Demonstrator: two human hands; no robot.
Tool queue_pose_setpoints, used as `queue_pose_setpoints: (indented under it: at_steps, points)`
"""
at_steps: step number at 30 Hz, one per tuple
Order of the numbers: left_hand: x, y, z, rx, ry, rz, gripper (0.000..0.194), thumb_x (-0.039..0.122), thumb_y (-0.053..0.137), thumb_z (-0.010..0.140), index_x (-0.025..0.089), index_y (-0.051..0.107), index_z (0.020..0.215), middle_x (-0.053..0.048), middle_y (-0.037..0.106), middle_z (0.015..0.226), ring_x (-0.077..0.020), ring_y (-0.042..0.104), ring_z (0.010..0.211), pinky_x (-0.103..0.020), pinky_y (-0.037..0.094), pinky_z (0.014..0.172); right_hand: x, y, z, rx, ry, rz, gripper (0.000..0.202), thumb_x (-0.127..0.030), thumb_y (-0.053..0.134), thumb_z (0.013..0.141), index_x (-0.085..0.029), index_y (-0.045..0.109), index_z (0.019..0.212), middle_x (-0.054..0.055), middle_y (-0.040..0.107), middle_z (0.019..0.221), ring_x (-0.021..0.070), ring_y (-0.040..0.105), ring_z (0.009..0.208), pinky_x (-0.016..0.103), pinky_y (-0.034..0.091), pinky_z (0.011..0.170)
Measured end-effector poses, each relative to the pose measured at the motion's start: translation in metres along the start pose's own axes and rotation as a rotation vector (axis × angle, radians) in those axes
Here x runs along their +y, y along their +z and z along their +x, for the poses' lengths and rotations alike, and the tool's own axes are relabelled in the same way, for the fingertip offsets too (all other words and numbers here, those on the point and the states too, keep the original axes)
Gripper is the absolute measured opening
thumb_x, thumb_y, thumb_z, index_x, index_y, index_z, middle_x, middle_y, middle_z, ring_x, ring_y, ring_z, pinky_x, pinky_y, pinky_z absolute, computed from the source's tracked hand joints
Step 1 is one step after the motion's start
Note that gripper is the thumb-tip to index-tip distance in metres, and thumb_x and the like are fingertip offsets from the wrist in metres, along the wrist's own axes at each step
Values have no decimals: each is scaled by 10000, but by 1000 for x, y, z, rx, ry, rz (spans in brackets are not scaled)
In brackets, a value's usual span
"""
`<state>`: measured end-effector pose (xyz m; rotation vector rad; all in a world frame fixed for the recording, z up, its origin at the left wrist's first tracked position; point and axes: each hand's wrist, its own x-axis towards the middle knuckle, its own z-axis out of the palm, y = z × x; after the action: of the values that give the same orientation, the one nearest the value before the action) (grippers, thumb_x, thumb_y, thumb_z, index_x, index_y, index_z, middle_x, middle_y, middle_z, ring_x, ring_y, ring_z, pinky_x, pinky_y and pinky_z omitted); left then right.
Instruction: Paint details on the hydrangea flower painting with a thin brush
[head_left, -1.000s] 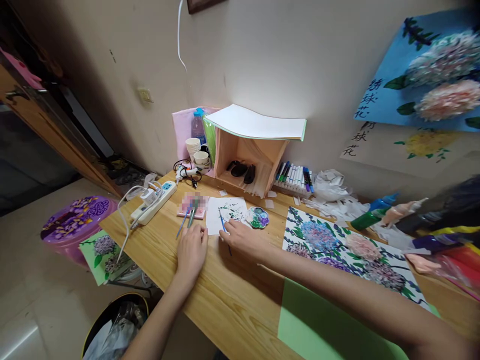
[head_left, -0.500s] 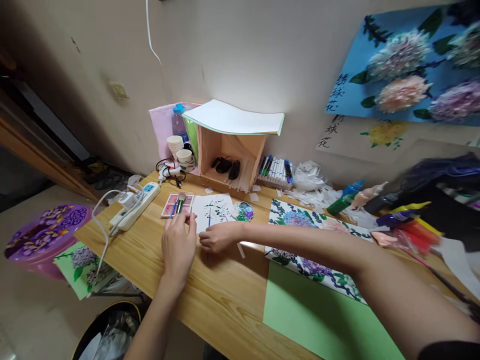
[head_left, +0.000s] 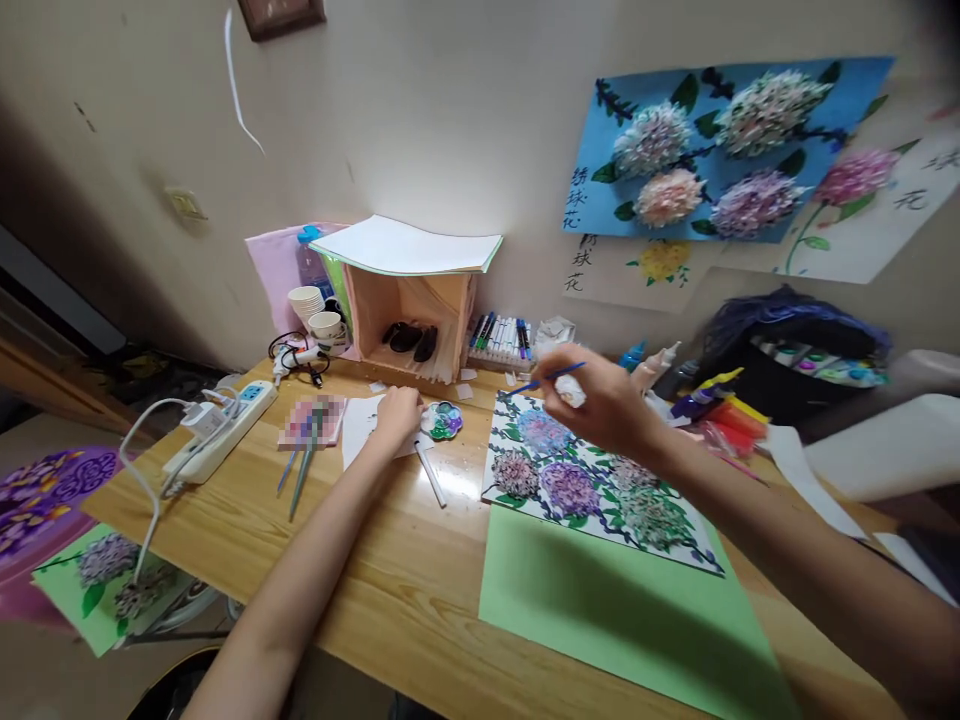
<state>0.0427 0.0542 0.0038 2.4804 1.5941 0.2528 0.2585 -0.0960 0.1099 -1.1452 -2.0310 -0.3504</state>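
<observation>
Between the fingers of my right hand (head_left: 600,405) is a thin blue paintbrush (head_left: 556,374). Its tip points left, at the upper left corner of the flower painting (head_left: 570,490); whether it touches is too small to tell. The painting has raised pink, purple, blue and green flowers on white. My left hand (head_left: 400,415) rests on a paint-spotted white paper (head_left: 358,425), beside a small flower-shaped palette (head_left: 444,420) with green and purple paint. Its fingers curl down out of sight, and anything in them is hidden.
Two brushes (head_left: 301,478) lean on a blurred flat case at left. A white strip (head_left: 430,475) lies near the palette. Green paper (head_left: 592,610) sits under the painting. Behind are a cardboard box (head_left: 367,310), markers (head_left: 501,338), paper cups (head_left: 326,326) and a power strip (head_left: 225,430).
My right hand has moved right with the blue brush, from the spotted paper to the painting. My left hand has left the brushes and case for the paper by the palette. The view has turned right.
</observation>
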Motion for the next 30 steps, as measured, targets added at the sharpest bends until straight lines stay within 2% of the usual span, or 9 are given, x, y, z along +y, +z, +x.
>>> queue_pose_setpoints:
  at_steps: [4,6,8,11,16,20,25,27,30]
  points:
    - [-1,11,13,-66,-41,-13,122,203,561,709,165,678,714,-123,700,793,-244,630,794,-266,398,629,6,-58,-36,113,194,-112,117,-139,530,801,-237,527,863,3,610,770,123,569,626,280,465,612]
    - [-4,10,15,-91,-40,-28,120,220,563,693,164,646,626,-113,686,712,-242,630,744,-256,377,593,7,-80,-55,209,326,-99,104,-158,533,819,-250,548,865,9,619,795,139,586,657,291,473,620]
    - [-5,7,17,-110,-24,-53,175,243,552,697,168,609,550,-98,664,642,-234,623,696,-251,359,569,7,-96,-71,316,424,-14,84,-192,520,848,-254,574,867,16,615,814,157,607,711,305,489,641]
    - [-3,-4,22,-104,-8,-100,150,253,551,697,164,624,600,-87,677,687,-224,618,699,-246,352,556,4,-109,-88,404,493,90,113,-242,507,875,-233,615,840,12,604,794,145,608,681,297,501,605]
    - [25,-37,26,-107,42,-173,161,267,544,710,158,636,635,-49,671,665,-190,618,674,-231,376,554,-5,-108,-95,408,543,170,153,-271,506,885,-227,646,842,15,643,789,132,621,671,264,517,571]
    - [80,-55,11,-158,203,-510,148,277,577,716,134,611,697,-58,675,693,-173,638,666,-240,451,583,-4,-92,-98,407,529,228,175,-269,493,896,-214,655,863,28,661,814,135,636,705,273,540,637]
    - [148,-50,-8,-391,357,-802,141,246,569,753,115,582,703,-85,662,673,-155,651,621,-295,529,617,5,-74,-107,311,462,177,179,-223,479,894,-197,655,879,29,654,824,129,627,733,273,522,667]
    - [160,-47,-10,-406,383,-816,144,251,573,756,113,583,715,-87,662,666,-161,655,614,-303,538,611,7,-72,-110,267,431,150,178,-213,469,892,-197,647,891,30,655,820,137,620,754,294,515,699]
    - [163,-46,-11,-399,389,-799,170,279,570,762,111,590,738,-97,677,698,-167,658,618,-299,540,594,7,-71,-111,197,412,184,178,-199,451,889,-193,627,908,35,653,822,147,618,769,316,508,707]
